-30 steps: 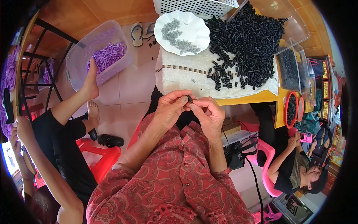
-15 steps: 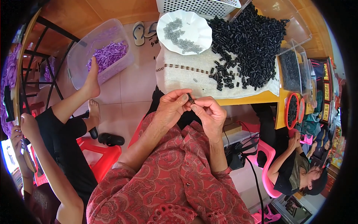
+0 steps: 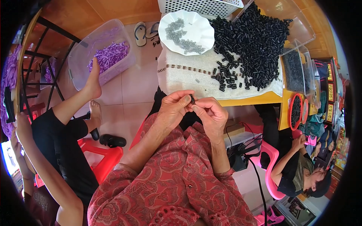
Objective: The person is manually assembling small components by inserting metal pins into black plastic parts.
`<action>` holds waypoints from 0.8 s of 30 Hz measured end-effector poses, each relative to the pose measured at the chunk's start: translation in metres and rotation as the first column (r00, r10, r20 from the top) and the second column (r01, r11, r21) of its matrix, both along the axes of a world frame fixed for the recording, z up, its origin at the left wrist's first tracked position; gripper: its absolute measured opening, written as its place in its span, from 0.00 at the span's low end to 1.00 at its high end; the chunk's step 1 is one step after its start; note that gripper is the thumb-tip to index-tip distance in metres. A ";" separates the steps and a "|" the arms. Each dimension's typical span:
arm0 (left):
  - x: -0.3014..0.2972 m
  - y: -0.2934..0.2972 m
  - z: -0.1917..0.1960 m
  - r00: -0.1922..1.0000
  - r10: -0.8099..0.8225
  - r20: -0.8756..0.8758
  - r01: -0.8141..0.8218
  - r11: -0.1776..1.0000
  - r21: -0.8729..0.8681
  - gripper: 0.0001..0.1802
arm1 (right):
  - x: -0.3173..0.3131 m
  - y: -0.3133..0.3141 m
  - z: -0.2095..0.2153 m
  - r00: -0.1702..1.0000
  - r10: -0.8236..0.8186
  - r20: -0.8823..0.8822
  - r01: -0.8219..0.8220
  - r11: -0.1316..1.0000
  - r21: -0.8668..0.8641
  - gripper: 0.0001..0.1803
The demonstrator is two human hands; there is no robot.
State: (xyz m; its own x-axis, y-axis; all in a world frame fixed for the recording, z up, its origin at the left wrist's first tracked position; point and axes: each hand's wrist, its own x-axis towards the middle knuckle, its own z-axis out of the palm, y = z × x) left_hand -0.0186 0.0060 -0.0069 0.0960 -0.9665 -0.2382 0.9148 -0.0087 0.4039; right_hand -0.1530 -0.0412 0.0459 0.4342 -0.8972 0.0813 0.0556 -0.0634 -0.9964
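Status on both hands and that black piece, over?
Left hand, right hand pinch small black piece. Fingertips partly hide it. Black pile beyond, on cloth.

Co-worker's hand, far left | shifted leftward since a moment ago | black piece | tilt slightly changed

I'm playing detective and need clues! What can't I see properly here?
In the head view:
Dark piece: partly hidden by the left hand and right hand.
White basket: cut off by the upper edge.
Clear bits on the white plate: too small to count.
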 end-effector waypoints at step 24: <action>-0.002 0.000 0.002 0.985 0.084 0.154 -0.086 0.996 0.010 0.10 | 0.010 -0.001 0.003 0.958 -0.143 -0.248 0.060 0.948 -0.312 0.07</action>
State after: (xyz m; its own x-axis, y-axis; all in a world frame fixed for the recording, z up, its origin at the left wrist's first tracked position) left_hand -0.0201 0.0064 -0.0049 0.2142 -0.9493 -0.2302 0.8399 0.0587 0.5396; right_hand -0.1426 -0.0417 0.0489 0.3845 -0.8895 0.2468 -0.2297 -0.3511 -0.9077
